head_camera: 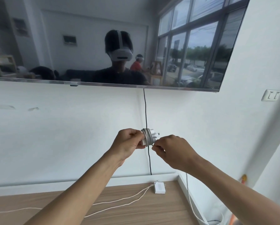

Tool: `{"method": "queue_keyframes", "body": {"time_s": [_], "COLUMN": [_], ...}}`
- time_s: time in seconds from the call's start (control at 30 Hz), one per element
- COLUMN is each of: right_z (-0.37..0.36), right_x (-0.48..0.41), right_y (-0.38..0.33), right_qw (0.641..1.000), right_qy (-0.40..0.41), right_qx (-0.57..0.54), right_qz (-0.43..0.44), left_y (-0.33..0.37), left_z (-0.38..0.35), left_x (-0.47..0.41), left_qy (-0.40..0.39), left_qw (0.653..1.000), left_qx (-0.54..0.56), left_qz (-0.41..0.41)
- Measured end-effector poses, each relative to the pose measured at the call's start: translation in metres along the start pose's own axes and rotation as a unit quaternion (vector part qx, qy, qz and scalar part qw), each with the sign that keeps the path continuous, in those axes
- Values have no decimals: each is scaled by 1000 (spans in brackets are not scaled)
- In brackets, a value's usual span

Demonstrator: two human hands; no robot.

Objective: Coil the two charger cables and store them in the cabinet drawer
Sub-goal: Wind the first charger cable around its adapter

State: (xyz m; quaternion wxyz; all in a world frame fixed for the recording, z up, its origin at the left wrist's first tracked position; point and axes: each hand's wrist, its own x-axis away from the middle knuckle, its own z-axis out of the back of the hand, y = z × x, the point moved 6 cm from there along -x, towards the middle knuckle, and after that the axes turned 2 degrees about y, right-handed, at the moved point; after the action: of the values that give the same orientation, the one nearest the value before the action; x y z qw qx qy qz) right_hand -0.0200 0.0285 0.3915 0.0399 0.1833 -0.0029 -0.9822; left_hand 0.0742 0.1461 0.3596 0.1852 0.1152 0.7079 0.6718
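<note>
A white charger is held up in front of the wall, its white cable wound in several turns around the plug body, the prongs pointing right. My left hand grips the body from the left. My right hand pinches the cable's loose end just below the coil. A second white charger lies on the wooden cabinet top, its long white cable strung out uncoiled to the left. No drawer is in view.
A wall-mounted television hangs above, with a black cord running down the wall behind my hands. A wall socket sits at the right. Another white cable drops past the cabinet's right edge.
</note>
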Motion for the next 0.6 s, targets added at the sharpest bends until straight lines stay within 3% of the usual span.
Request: {"method": "queue_keyframes", "body": {"time_s": [0.23,0.5,0.6], "right_z": [23,34,31], "right_x": [0,-8,-11], "right_y": [0,19,24], "right_qw": [1000,997,985], "right_qy": [-12,-10,-26], "right_qx": [13,-76,-170], "right_qz": [9,6,-12], "left_y": [-11,-9,-8], "left_z": [-4,-16,-16], "left_x": [-2,4,5], "left_qy": [-36,-170,-217], "left_qw": [987,982,974], "left_qx": [-143,-65,-57], "left_qz": [-59,-54,-45]}}
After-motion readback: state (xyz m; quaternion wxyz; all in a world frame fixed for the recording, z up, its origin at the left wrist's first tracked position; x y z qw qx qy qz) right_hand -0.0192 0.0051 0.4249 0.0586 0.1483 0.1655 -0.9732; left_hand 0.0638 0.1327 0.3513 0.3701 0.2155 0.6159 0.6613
